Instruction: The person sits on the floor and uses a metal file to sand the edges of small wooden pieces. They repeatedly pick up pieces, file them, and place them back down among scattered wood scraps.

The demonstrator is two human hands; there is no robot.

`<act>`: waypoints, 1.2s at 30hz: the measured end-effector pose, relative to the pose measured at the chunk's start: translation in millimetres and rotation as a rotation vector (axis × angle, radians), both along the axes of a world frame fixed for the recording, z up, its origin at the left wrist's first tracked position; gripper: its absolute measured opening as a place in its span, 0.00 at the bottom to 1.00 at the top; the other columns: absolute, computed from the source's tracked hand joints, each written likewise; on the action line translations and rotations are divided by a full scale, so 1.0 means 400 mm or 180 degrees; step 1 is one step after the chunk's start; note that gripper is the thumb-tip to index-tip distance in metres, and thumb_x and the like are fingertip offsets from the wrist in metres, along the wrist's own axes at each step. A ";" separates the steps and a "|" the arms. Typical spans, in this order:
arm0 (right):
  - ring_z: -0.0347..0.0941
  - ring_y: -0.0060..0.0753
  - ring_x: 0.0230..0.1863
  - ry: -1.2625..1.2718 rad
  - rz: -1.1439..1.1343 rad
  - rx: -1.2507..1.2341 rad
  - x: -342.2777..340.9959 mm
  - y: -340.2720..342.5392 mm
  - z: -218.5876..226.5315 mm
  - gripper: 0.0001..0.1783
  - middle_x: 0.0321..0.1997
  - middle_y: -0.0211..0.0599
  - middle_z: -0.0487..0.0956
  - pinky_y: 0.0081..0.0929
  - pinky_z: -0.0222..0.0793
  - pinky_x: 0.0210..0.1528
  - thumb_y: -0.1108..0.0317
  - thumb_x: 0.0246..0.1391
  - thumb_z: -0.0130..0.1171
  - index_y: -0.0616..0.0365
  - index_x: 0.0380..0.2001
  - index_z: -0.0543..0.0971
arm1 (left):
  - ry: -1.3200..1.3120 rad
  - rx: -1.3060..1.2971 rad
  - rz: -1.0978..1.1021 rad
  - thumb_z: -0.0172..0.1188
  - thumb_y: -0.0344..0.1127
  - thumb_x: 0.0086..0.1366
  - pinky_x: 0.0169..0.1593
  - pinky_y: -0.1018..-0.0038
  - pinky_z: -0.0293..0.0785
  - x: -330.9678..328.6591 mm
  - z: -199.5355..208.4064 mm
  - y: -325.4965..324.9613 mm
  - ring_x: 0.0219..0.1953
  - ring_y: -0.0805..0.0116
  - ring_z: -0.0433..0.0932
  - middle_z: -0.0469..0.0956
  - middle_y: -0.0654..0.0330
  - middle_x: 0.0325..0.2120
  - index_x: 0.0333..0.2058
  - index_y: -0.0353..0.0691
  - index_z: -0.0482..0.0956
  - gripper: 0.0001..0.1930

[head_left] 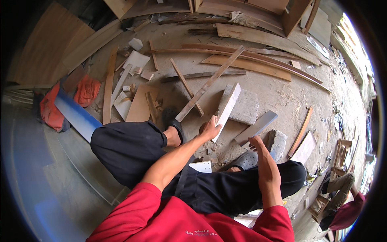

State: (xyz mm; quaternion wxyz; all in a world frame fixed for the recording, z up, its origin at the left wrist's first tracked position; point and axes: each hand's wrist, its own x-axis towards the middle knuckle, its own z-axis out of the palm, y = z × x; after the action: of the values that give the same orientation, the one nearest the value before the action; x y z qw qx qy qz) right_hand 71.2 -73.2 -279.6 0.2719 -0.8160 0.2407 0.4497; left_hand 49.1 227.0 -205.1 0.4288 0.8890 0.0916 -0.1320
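Observation:
My left hand point(209, 128) is closed round the near end of a narrow wooden board with a pale face point(228, 109). The board slants up and away, its far part over a concrete block point(243, 105). My right hand point(256, 143) is beside the near end of a grey-faced board point(258, 126) lying on the floor. Its fingers look loosely bent and apart, with nothing visible in them; whether they touch the grey board I cannot tell.
Long wooden strips point(209, 82) cross on the floor ahead. Board offcuts point(139, 60) lie at the left, near an orange and dark bag point(52, 107). A broken block point(277, 143) stands right of my shoe point(245, 160). Another person point(346, 209) is at the lower right.

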 end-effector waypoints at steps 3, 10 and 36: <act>0.79 0.39 0.32 -0.1291 0.0616 -0.1137 -0.006 0.028 0.015 0.23 0.34 0.45 0.81 0.42 0.76 0.34 0.50 0.57 0.49 0.62 0.39 0.77 | 0.0083 -0.0156 0.0095 0.59 0.47 0.59 0.45 0.59 0.70 -0.012 0.005 -0.005 0.44 0.46 0.75 0.76 0.43 0.41 0.47 0.37 0.68 0.23; 0.76 0.42 0.42 -0.0436 -0.0940 0.1993 0.090 0.222 0.137 0.41 0.42 0.46 0.78 0.42 0.74 0.41 0.30 0.53 0.48 0.62 0.44 0.74 | -0.0060 -0.0513 0.0386 0.54 0.49 0.63 0.38 0.59 0.72 -0.043 0.052 -0.004 0.35 0.47 0.78 0.78 0.45 0.30 0.41 0.36 0.72 0.20; 0.58 0.63 0.61 -0.3486 0.1078 0.0632 0.146 0.505 0.163 0.47 0.59 0.63 0.60 0.46 0.54 0.64 0.62 0.45 0.61 0.63 0.65 0.50 | -0.1882 -0.0038 0.1615 0.53 0.39 0.64 0.28 0.59 0.71 -0.120 0.148 0.553 0.26 0.50 0.78 0.77 0.55 0.21 0.35 0.47 0.72 0.05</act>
State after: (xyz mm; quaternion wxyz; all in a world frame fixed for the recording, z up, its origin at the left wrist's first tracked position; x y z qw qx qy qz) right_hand 129.4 128.7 -214.5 0.3563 -0.9274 -0.1121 0.0197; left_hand 1.0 448.1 -146.0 0.4610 0.8352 0.1802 0.2396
